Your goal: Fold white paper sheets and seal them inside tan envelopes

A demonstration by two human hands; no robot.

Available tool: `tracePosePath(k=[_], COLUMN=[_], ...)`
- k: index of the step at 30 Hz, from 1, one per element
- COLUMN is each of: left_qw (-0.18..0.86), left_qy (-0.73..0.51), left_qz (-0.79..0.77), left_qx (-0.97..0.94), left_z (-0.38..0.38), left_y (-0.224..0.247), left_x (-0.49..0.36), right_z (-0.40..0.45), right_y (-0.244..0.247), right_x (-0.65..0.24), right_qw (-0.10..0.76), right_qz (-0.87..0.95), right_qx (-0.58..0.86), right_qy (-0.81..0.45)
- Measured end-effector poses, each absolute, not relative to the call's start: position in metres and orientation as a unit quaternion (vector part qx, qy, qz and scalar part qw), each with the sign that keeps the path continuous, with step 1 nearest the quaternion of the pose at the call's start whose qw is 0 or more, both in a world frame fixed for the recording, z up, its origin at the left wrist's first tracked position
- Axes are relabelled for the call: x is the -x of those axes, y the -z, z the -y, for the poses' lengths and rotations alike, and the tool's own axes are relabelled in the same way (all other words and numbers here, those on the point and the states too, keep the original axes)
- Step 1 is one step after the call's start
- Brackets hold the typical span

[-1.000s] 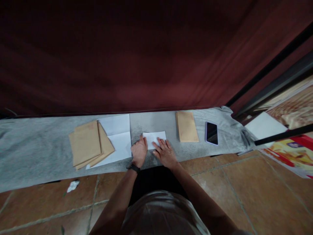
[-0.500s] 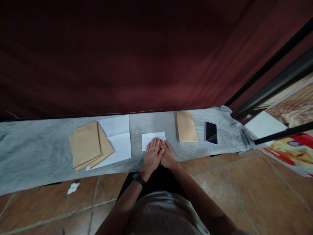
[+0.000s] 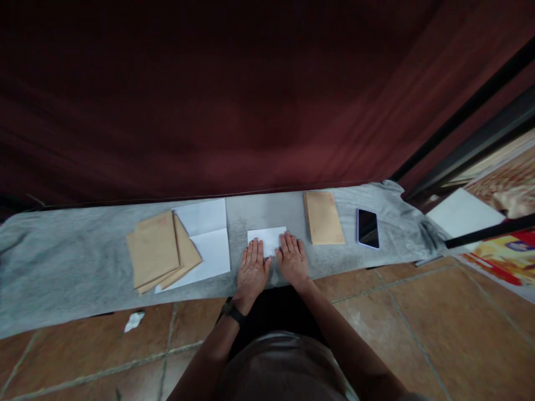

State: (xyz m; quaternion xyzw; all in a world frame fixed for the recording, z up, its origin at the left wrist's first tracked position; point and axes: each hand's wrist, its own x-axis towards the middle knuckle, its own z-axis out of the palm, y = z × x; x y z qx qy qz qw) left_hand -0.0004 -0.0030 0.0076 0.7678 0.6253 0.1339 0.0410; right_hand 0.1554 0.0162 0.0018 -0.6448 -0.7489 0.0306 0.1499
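Note:
A small folded sheet of white paper (image 3: 267, 236) lies flat on the grey cloth in front of me. My left hand (image 3: 253, 267) rests flat on its left part, fingers stretched forward. On the right part, my right hand (image 3: 292, 259) lies palm down with its fingers extended. Between the two hands the middle of the paper shows. Left of them are brown envelopes (image 3: 154, 245), fanned over larger white sheets (image 3: 211, 250) with a crease across. To the right sits a neat stack of brown envelopes (image 3: 325, 218).
A phone (image 3: 368, 228) with a pale purple edge lies at the right on the grey cloth (image 3: 75, 250). Dark red fabric (image 3: 251, 111) hangs behind. Black metal bars (image 3: 493, 231) stand at the right beside a printed box (image 3: 510, 256). A white scrap (image 3: 134, 321) is on the tiled floor.
My hands were together at the middle of the folded paper. They have moved apart, the left one to the left and the right one to the right, still flat.

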Motion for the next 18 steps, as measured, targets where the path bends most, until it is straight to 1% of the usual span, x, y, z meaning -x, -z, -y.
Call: tracePosePath(k=[7,18], left_qw=[0.021,-0.014], left_qy=[-0.135,-0.142], left_qz=[-0.625,-0.630], left_qx=[-0.769,-0.763], left_z=[0.002,0.003], left_y=[-0.005,0.001], left_x=[0.000,-0.002], right_z=[-0.022,-0.022], right_y=[0.004,0.013], right_x=[-0.159,-0.159], right_qw=[0.158,0.203], right_qz=[0.735,0.738], right_qx=[0.659,0.644], right_qy=[-0.034,0.002])
